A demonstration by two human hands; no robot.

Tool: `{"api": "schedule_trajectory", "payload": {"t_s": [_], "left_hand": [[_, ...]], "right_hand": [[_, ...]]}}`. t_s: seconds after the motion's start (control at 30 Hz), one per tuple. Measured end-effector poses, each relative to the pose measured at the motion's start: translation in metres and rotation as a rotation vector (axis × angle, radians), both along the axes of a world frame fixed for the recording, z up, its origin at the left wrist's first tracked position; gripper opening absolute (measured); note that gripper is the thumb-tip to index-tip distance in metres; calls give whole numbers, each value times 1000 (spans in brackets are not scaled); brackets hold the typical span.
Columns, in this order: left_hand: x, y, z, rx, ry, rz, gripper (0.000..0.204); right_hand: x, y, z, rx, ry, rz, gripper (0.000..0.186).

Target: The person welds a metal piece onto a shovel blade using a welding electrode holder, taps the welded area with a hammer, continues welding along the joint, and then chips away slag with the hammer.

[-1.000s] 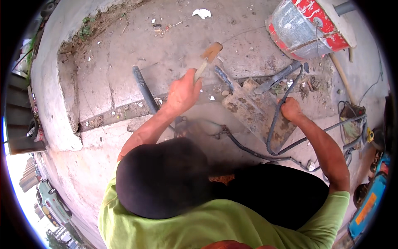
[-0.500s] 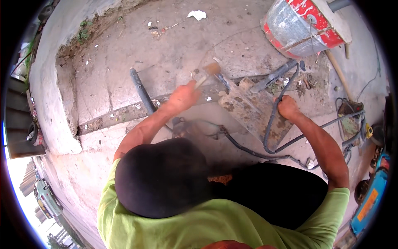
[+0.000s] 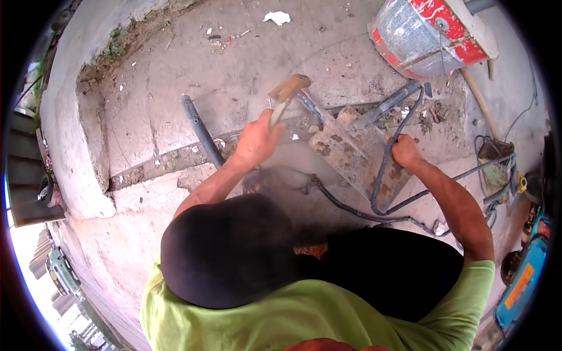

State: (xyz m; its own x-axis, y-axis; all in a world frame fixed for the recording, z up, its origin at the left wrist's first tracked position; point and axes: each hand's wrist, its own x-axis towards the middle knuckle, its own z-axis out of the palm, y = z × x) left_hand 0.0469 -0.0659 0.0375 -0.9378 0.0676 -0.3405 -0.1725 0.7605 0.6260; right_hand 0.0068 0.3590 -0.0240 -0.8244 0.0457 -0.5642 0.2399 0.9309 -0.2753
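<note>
Shovel (image 3: 358, 153) sits aslant just right of centre in your head view, its blade reaching down and right, its socket pointing to the upper centre. Your left hand (image 3: 259, 140) is closed around the handle of the hammer (image 3: 289, 88). Half a second ago the head was down at the socket's end; now it has come up and left a little and is blurred, so you cannot tell whether it is quite clear of the metal. Your right hand (image 3: 405, 150) grips the blade's right edge beside the cable (image 3: 383, 171), its finger placement partly hidden. Hand and blade have hardly moved over that half second. That suggests your hold is steady and you are between blows, though the socket shows no clear change of shape.
</note>
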Motion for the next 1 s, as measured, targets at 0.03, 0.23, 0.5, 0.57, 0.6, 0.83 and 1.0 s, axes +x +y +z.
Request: {"api": "schedule_trajectory", "payload": {"t_s": [0.03,0.23,0.5,0.57,0.6,0.83,1.0], "left_hand": [[3,4,-5,-3,-20,42,34],[3,-3,-21,-77,-39,-150,33],[7,-3,-34,-135,-71,-119,32],[5,-3,-11,-115,-65,-75,37],[10,-2,-5,-116,-71,-75,37],[9,3,9,74,34,8,32],[-4,-2,6,114,8,19,34]], "right_hand": [[2,-1,2,-7,-17,-17,48],[0,3,-3,-43,68,39,54],[3,8,-13,-11,54,21,52],[6,5,-11,-11,29,12,50],[5,2,-6,-20,-1,9,51],[1,-2,0,-169,83,-121,52],[-14,-16,0,13,-18,-3,57]]}}
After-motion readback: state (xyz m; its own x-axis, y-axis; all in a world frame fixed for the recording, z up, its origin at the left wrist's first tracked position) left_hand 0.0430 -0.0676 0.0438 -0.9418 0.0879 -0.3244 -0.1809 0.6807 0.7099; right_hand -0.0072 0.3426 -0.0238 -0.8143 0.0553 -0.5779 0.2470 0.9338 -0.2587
